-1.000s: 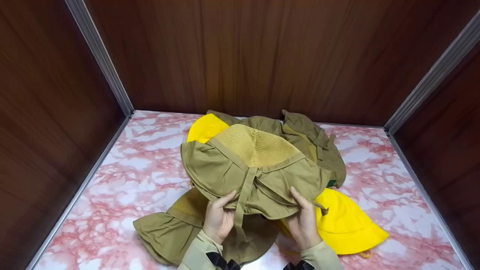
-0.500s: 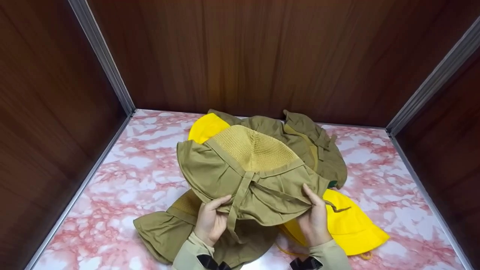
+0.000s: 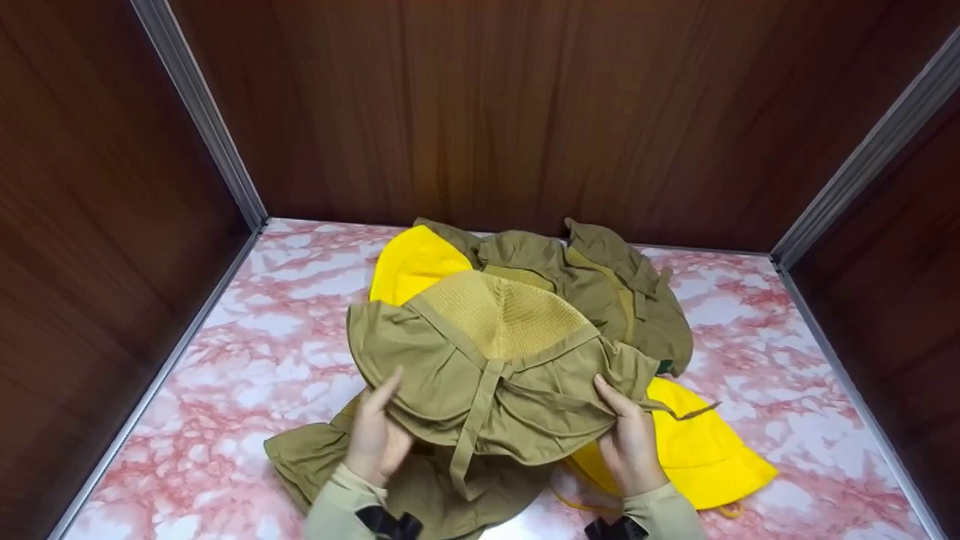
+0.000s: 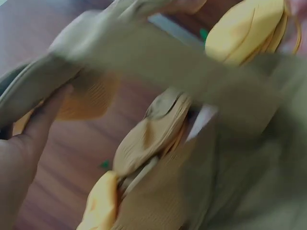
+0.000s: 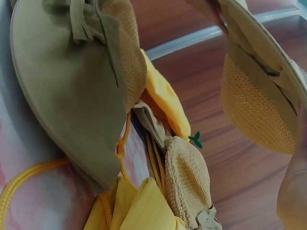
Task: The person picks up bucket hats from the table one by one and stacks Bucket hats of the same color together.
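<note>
Both hands hold a khaki sun hat (image 3: 427,360) with a woven straw crown and a wide cloth brim, raised over other hats. My left hand (image 3: 379,431) grips the brim's near left part, thumb on top. On the near right part, my right hand (image 3: 630,439) pinches the brim the same way. A cloth tie hangs from the hat's middle, and another trails right. In the left wrist view, the left hand (image 4: 21,167) is partly cut off below the brim. The right wrist view shows the woven crown (image 5: 254,105) hanging beneath the brim. Most fingers are hidden underneath.
Under the hands lies another khaki hat (image 3: 307,454). A yellow bucket hat (image 3: 709,450) is at the right, another yellow hat (image 3: 416,259) behind. Several khaki hats (image 3: 652,315) are heaped near the back wall (image 3: 480,112). Wood-look panels enclose the pink marbled tabletop (image 3: 247,352).
The held hat has come lower and closer to me. My left hand has slid leftward along the brim, and my right hand has shifted slightly right. More of the rear yellow hat shows.
</note>
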Demonstrator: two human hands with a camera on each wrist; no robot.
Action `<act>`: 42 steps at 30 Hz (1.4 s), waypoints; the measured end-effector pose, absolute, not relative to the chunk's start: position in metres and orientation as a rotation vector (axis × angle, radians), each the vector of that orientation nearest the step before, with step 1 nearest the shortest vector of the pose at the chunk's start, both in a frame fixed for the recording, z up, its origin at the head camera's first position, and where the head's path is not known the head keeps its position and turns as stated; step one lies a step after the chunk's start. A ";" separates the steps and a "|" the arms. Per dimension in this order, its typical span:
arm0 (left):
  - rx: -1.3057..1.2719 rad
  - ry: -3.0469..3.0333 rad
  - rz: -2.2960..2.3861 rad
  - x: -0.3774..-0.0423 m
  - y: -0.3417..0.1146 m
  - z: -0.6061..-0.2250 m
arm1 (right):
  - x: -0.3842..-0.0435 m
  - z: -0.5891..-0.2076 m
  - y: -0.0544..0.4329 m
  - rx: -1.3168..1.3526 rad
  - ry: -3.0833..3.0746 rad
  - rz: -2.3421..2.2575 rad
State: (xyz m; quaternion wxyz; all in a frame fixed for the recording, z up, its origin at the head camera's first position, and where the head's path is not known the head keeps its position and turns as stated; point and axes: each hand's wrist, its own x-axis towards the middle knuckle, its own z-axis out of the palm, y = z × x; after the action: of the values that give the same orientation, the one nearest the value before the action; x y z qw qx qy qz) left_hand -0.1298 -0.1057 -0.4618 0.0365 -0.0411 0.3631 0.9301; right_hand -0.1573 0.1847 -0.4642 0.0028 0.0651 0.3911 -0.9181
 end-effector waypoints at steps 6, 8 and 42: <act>-0.108 1.202 2.922 -0.134 -0.130 -0.459 | -0.156 -0.467 0.185 0.165 1.275 -2.824; -0.134 1.269 2.900 -0.134 -0.136 -0.459 | -0.155 -0.468 0.184 0.147 1.279 -2.816; -0.743 2.289 2.386 -0.104 -0.227 -0.486 | -0.125 -0.506 0.148 0.137 1.577 -2.474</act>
State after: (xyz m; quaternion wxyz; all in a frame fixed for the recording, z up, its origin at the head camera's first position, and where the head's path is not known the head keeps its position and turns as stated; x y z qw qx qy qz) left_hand -0.1040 -0.2271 -0.4862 -0.1233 -0.2175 0.6704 0.6986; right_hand -0.1254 0.1481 -0.5058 0.1022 0.0465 0.5343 -0.8378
